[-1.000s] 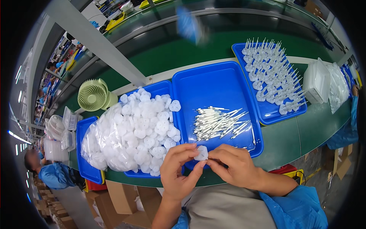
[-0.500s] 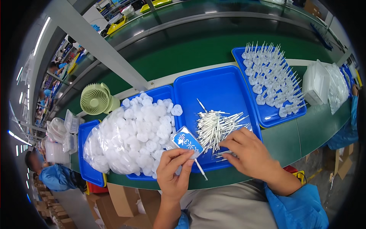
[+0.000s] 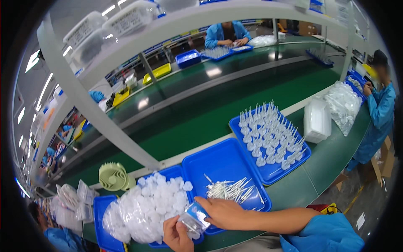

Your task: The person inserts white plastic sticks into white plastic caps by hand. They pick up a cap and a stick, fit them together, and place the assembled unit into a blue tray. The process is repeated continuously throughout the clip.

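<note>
A small flat packet point(image 3: 196, 216), blue along its upper edge and silvery and shiny below, is held between my two hands. My left hand point(image 3: 177, 236) pinches its lower left corner between thumb and fingers. My right hand point(image 3: 221, 213) is closed on its upper right side, back of the hand toward me. Just beyond my right hand lies a heap of thin white sticks point(image 3: 231, 189) in a blue tray point(image 3: 216, 161). Left of the packet, white translucent faceted pieces point(image 3: 163, 197) spill from a clear plastic bag point(image 3: 134, 222).
A second blue tray point(image 3: 268, 178), back right, carries rows of clear pieces with upright sticks. White plastic boxes point(image 3: 317, 122) and a bagged heap point(image 3: 342, 103) stand further right. A green fan point(image 3: 113, 176) stands at left by a slanting white post point(image 3: 113, 122). Co-workers sit across and stand at right.
The view has tilted up, so the table sits lower. My right hand has left the sticks and taken hold of the packet, which has turned. The stick beneath the packet no longer shows.
</note>
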Motion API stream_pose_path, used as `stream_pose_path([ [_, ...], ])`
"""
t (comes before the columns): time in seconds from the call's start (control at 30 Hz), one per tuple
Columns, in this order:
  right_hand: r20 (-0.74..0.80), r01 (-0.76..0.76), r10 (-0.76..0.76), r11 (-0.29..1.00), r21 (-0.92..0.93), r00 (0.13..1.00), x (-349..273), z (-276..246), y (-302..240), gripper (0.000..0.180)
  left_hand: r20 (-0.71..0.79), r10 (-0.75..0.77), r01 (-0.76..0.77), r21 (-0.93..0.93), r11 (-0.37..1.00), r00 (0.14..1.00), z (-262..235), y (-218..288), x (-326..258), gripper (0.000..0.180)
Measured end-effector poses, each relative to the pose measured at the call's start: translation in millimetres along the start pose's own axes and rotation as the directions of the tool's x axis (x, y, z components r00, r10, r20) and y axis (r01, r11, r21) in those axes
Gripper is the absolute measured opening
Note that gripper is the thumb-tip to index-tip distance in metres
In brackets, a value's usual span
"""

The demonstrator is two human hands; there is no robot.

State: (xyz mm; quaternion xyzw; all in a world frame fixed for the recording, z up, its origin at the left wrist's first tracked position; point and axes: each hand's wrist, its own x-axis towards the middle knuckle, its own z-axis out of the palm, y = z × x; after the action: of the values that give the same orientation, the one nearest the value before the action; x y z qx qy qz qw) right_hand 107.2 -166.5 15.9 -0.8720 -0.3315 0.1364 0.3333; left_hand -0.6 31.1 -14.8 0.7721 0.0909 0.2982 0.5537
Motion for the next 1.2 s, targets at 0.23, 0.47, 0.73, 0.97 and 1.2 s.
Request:
stream_pose_path([
  [0.23, 0.134, 0.047, -0.122, 0.884, 0.464, 0.983, 8, 0, 21, 0.036, -0.097, -0.1, 0.086, -0.133, 0.987, 0.99, -2, -21, -7, 0.027],
  [0.47, 0.198, -0.191, 0.078, 0.733, 0.652, 0.977, 5, -52, 35, 0.016, -0.041, 0.054, -0.057, -0.088, 0.994, 0.998, 7, -14, 0, 0.023],
  [0.73, 0.03, -0.124, 0.147, 0.688, 0.715, 0.989, 82, -104, 51, 0.01, -0.012, 0.079, -0.08, -0.142, 0.987, 0.997, 4, -13, -4, 0.024],
  [0.97, -0.159, 0.049, 0.116, 0.64, 0.767, 0.98, 164, -136, 86, 0.016, 0.021, 0.141, -0.133, -0.229, 0.964, 0.99, 13, -13, -3, 0.026],
  [1.2, -0.172, 0.001, 0.283, 0.519, 0.855, 0.944, 231, -124, 100, 0.053, 0.04, 0.123, -0.114, -0.187, 0.976, 0.992, 5, -10, -1, 0.027],
])
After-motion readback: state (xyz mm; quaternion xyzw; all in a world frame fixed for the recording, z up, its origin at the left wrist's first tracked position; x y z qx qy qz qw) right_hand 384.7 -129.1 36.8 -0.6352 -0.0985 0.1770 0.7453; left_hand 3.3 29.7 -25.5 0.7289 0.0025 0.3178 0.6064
